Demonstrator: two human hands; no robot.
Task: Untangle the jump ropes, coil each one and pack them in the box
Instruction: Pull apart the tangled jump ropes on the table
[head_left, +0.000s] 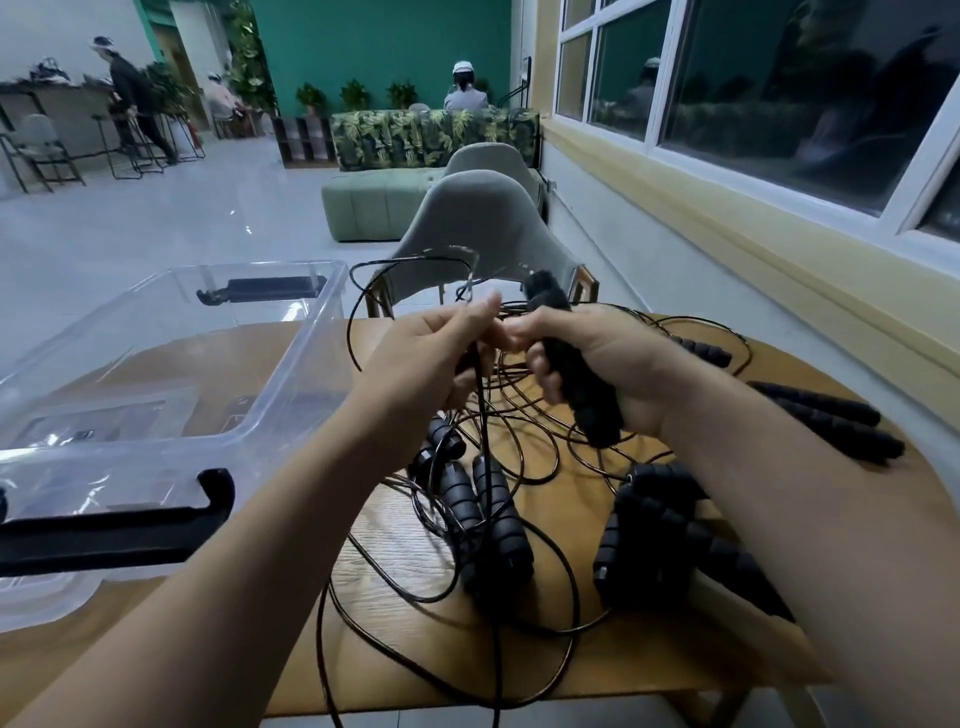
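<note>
A tangle of black jump ropes (519, 415) with foam handles covers the wooden table (415, 639). My right hand (597, 358) grips a black foam handle (582, 384) raised above the pile, its top end sticking up past my fingers. My left hand (436, 348) pinches a thin black cord (485, 431) that loops up and back over the table's far edge and hangs down into the tangle. Two more handles (483, 514) lie side by side below my hands. The clear plastic box (171, 364) with black latches stands open at the left.
More foam handles lie at the right (831, 421) and lower right (660, 530) of the table. A grey chair (483, 228) stands behind the table. A wall with windows (753, 88) runs along the right. People are at the far end of the room.
</note>
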